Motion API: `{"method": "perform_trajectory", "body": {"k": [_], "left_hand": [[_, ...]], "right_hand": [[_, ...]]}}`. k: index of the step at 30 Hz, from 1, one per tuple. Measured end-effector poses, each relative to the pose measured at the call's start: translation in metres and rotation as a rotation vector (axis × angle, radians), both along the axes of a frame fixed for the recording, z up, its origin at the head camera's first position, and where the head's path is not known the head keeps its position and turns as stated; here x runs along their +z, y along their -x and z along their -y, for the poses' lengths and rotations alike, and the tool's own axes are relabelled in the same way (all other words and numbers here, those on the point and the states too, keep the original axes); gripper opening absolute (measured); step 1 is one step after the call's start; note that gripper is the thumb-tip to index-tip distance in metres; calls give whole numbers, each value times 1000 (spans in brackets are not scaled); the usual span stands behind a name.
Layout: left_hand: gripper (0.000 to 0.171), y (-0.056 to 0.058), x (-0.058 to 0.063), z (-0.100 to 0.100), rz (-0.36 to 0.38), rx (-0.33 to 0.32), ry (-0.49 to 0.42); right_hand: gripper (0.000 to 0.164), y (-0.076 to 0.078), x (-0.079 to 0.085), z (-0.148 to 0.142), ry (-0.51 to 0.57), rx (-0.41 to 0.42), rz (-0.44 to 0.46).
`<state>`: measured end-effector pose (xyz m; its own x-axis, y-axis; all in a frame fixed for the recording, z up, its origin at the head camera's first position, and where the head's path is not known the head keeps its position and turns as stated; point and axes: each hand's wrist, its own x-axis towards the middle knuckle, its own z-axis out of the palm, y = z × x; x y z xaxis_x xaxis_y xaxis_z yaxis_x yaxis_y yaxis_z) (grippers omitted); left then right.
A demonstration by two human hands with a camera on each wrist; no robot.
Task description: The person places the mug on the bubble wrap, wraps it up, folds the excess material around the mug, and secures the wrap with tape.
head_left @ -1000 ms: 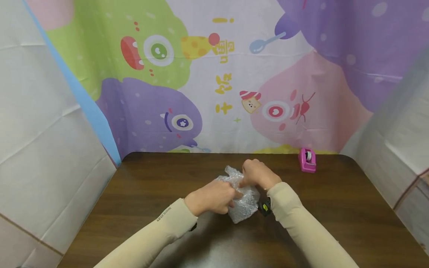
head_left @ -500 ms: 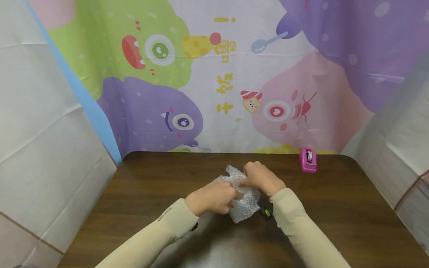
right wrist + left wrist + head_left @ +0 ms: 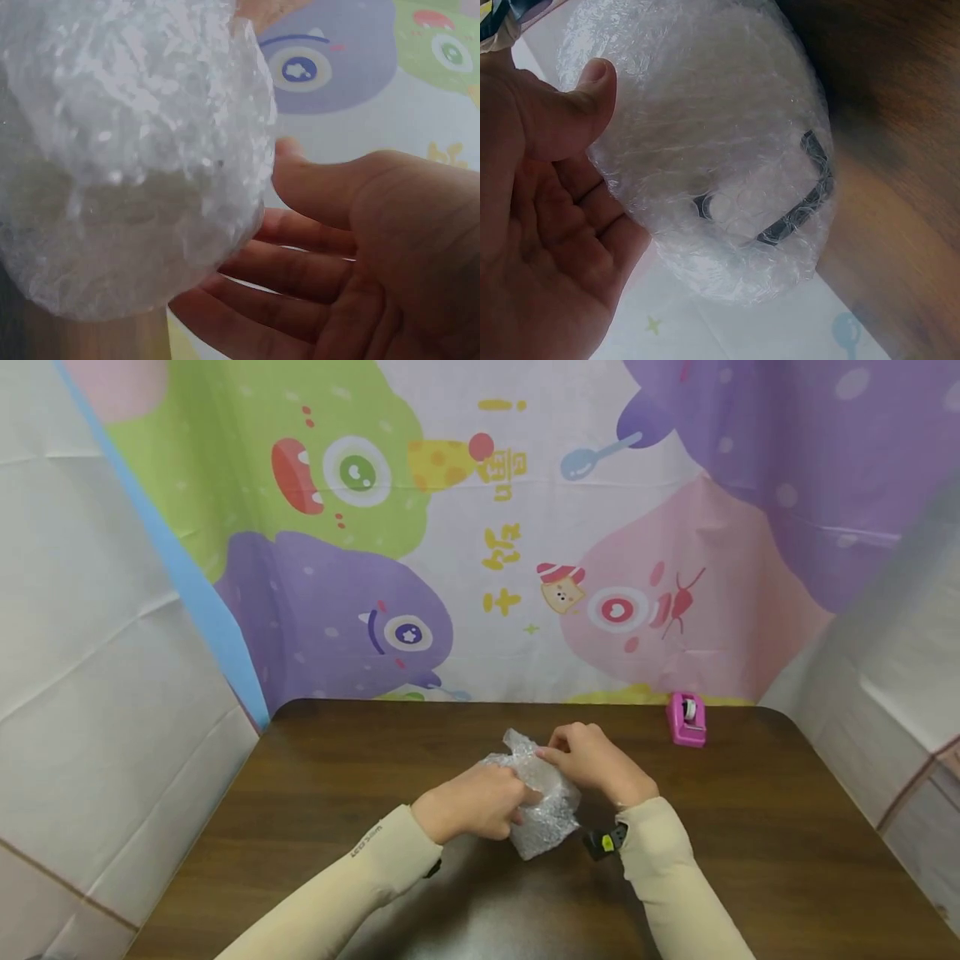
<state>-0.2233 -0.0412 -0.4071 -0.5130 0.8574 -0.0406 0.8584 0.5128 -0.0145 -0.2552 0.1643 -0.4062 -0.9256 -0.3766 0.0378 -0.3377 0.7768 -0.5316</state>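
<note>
A roundish bundle in clear bubble wrap (image 3: 549,827) is held between both hands over the middle of the table. A bent dark strip (image 3: 799,214) shows through the wrap in the left wrist view; I cannot tell what is inside. My left hand (image 3: 480,802) grips the left side, its thumb on the wrap and fingers curled behind. On the far right side, my right hand (image 3: 596,762) pinches the edge. The right wrist view shows that thumb (image 3: 315,180) at the wrap's border, with the fingers (image 3: 277,277) reaching behind it. Loose wrap sticks up at the top.
A pink tape dispenser (image 3: 696,737) stands at the back right of the brown wooden table (image 3: 337,760). Behind the table hangs a cloth printed with cartoon monsters (image 3: 465,652). Pale sheets (image 3: 112,635) close off both sides.
My right hand has turned at the wrist and its forearm has swung slightly right, fingers still at the wrap. My left hand and the bundle stay nearly in place.
</note>
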Motion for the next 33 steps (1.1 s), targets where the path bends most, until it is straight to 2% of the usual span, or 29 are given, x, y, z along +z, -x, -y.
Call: {"method": "perform_trajectory", "body": {"k": [3, 6, 10, 13, 18, 26, 29, 33], "left_hand": [[7, 0, -1, 1, -7, -2, 1], [8, 1, -1, 1, -7, -4, -5], [9, 1, -2, 1, 28, -4, -13], [14, 2, -2, 1, 30, -6, -18], [21, 1, -2, 1, 5, -11, -20], [24, 2, -3, 0, -9, -19, -24], [25, 2, -2, 0, -17, -21, -22], [26, 2, -2, 1, -11, -18, -19]], "right_hand": [[19, -1, -4, -5, 29, -39, -63], [16, -1, -8, -10, 70, -87, -177], [13, -3, -16, -16, 124, -138, -321], [13, -4, -22, -24, 124, -171, -401], [25, -3, -34, -42, 44, -192, -495], [36, 0, -51, -81, -86, -149, -717], [42, 2, -55, -96, -140, -134, -758], [52, 5, -60, -111, -186, -109, -765]]}}
